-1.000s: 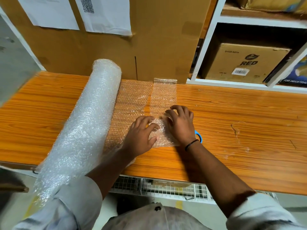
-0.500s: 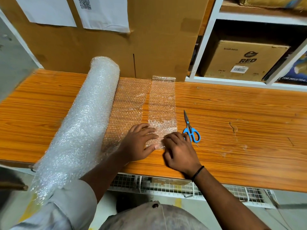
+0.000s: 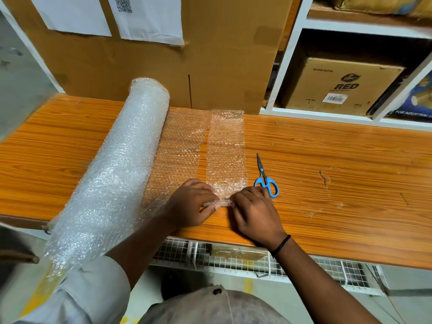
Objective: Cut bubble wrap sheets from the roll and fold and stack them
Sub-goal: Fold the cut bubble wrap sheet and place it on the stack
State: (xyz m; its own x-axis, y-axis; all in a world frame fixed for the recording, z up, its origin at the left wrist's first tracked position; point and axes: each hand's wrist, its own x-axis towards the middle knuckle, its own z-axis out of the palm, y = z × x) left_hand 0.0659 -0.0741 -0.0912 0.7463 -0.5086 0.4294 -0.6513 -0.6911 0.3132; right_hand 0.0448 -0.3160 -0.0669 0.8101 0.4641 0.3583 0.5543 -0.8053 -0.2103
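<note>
L hand point(image 3: 194, 203), R hand point(image 3: 256, 213) on strip point(image 3: 226, 155) edge

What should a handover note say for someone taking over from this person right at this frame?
Left hand and right hand both pinch the near end of the folded strip of bubble wrap, lifted slightly off the table.
The roll lies left, a flat sheet unrolled from it up to the strip; closed scissors lie just right.
Done: one lengthwise fold; no stack in view.
Left: finish folding, stack, cut more. Whether the sheet is cut free, I cannot tell.
</note>
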